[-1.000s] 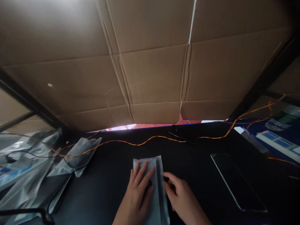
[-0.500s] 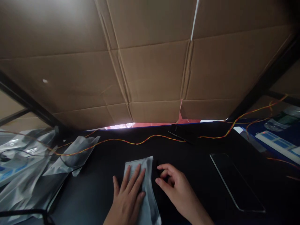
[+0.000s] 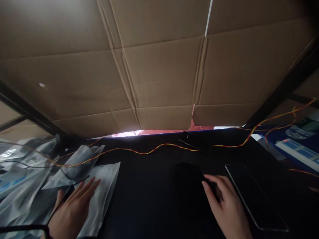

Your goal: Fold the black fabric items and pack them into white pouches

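Black object (image 3: 187,182), perhaps, by right hand (image 3: 226,197)

No text, brand or number is legible. Clear bottle (image 3: 300,132), far right: greenish label (image 3: 310,126), wording indistinct. White strip (image 3: 297,154), right: blue panels, any print too small to read. Blue-and-white item (image 3: 11,183), left: markings blurred. Translucent bag (image 3: 107,186) under left hand (image 3: 72,209): no lettering discernible.

Greyish white bag (image 3: 107,186), red-and-yellow wire (image 3: 164,144), black tabletop (image 3: 144,202), brown cardboard (image 3: 164,73)
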